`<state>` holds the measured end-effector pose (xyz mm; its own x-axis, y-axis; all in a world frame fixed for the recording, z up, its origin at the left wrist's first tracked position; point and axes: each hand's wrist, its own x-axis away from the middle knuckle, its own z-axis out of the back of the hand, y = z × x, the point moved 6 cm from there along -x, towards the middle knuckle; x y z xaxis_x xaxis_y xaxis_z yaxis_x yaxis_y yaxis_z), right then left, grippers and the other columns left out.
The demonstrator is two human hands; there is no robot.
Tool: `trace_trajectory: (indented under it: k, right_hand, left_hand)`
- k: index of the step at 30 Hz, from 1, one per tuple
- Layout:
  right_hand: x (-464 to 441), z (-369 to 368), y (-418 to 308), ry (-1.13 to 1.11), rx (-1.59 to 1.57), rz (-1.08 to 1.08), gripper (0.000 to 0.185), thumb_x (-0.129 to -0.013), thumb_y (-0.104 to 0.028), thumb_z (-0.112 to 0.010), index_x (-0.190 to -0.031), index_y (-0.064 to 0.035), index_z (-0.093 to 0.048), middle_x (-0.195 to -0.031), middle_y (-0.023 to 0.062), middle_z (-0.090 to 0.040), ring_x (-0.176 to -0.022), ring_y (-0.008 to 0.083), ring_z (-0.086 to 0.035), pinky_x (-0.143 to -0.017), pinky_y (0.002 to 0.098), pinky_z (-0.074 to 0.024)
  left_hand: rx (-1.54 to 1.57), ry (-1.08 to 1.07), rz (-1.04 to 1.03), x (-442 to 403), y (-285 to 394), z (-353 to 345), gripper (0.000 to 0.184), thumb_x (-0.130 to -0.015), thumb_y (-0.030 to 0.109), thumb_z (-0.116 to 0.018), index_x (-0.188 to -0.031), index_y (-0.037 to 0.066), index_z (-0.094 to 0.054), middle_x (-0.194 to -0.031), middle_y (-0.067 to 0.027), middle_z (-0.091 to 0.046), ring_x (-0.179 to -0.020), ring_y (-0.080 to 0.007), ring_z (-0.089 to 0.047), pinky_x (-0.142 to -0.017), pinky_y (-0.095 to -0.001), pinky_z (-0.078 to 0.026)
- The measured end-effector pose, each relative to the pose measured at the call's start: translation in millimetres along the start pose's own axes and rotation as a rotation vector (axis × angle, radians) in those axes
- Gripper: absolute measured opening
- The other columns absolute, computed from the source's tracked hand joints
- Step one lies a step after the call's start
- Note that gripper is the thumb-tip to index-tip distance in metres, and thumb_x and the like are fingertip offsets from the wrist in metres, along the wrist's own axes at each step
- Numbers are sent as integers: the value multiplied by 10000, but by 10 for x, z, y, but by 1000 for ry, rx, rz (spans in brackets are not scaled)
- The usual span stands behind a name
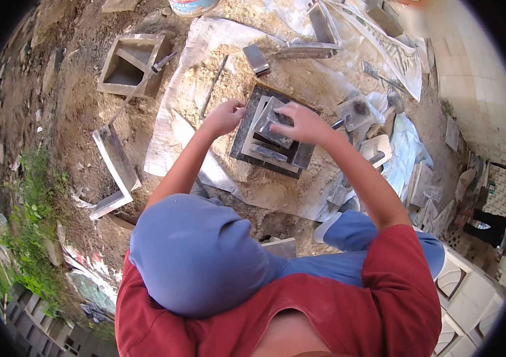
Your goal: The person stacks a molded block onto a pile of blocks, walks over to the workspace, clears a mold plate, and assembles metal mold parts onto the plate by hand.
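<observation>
In front of me, a square mould frame (265, 153) with pale and dark walls sits on a dark base plate (242, 144). A grey metal-looking block (275, 135) stands up inside the frame. My right hand (299, 123) is on the block, its fingers bent over the top and the thumb on the near side. Just left of the frame is my left hand (224, 118), its fingers curled in toward the base plate's edge. What it holds, if anything, is hidden.
A pale sheet (167, 128) strewn with sandy powder lies under the mould. Around it are a metal rod (214, 85), a small metal block (256, 59), an open box mould (159, 50), an angled frame piece (115, 157), a trowel (378, 74) and a bucket (193, 5).
</observation>
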<state>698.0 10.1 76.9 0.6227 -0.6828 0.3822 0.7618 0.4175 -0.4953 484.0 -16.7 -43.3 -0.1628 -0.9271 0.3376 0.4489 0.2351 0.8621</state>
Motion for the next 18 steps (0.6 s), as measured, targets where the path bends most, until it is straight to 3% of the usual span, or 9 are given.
trace_trajectory:
  k: [4, 6, 7, 8, 10, 12, 13, 15, 18]
  right_hand:
    - [157, -108, -90, -32, 135, -2, 863, -826, -591, -727, -1441, -19, -528, -1406, 256, -571, -1270, 373, -586, -1074, 419, -473]
    - [196, -135, -203, -45, 240, 30, 853, -804, -508, -766, -1430, 17, -522, -1442, 267, -539, -1266, 374, -590, -1061, 425, -485]
    - [194, -184, -218, -54, 248, 37, 853, -804, -508, -766, -1430, 17, -522, -1442, 267, -539, -1266, 374, -590, -1061, 425, -485]
    - [196, -227, -219, -16, 315, 47, 811, -811, -454, -763, -1412, 34, -523, -1387, 272, -574, -1221, 370, -617, -1020, 429, -508]
    - [204, -235, -336, 16, 387, 64, 769, -818, -400, -761, -1394, 51, -525, -1333, 278, -608, -1175, 367, -644, -979, 434, -531]
    - [172, -207, -412, -11, 374, 7, 531, -847, -296, -737, -1233, 45, -607, -1085, 253, -701, -993, 371, -703, -855, 448, -570]
    - [160, -183, -456, -18, 378, 16, 531, -847, -296, -737, -1233, 45, -607, -1085, 253, -701, -993, 371, -703, -855, 448, -570]
    - [137, -148, -484, -34, 382, -28, 382, -845, -290, -718, -1066, 5, -619, -876, 226, -705, -866, 417, -694, -778, 507, -563]
    - [167, -157, -503, -69, 418, -19, 327, -837, -284, -728, -944, -7, -592, -826, 210, -698, -844, 420, -691, -765, 516, -557]
  left_hand:
    - [56, -42, 42, 53, -182, -260, 360, -1010, 227, -571, -1248, -32, -648, -973, -88, -728, -776, -168, -666, -738, -322, -542]
    - [99, -20, 131, 113, -256, -369, 349, -965, 286, -576, -1145, 25, -722, -1074, -224, -732, -1016, -373, -700, -914, -436, -533]
    - [167, -5, 108, 115, -264, -419, 327, -956, 257, -570, -1123, 28, -734, -1057, -227, -731, -996, -383, -700, -908, -441, -536]
    - [178, 3, 112, 127, -300, -454, 327, -956, 257, -570, -1123, 28, -734, -1057, -227, -731, -996, -383, -700, -908, -441, -536]
    - [7, 58, 27, 206, -139, -410, 294, -967, 170, -572, -1146, -8, -722, -945, -160, -749, -797, -225, -710, -770, -361, -554]
    - [28, 29, 68, 222, -84, -403, 286, -962, 163, -566, -1129, 2, -733, -954, -171, -752, -827, -250, -718, -794, -374, -555]
    - [43, -12, 104, 234, -88, -434, 280, -958, 155, -559, -1112, 12, -744, -964, -182, -754, -858, -276, -725, -817, -386, -557]
    - [32, 21, 123, 234, -78, -449, 278, -957, 148, -551, -1101, 17, -750, -959, -183, -755, -867, -287, -724, -825, -390, -556]
    - [38, 77, 142, 243, -113, -466, 281, -952, 139, -539, -1087, 23, -757, -963, -187, -755, -887, -307, -724, -840, -397, -556]
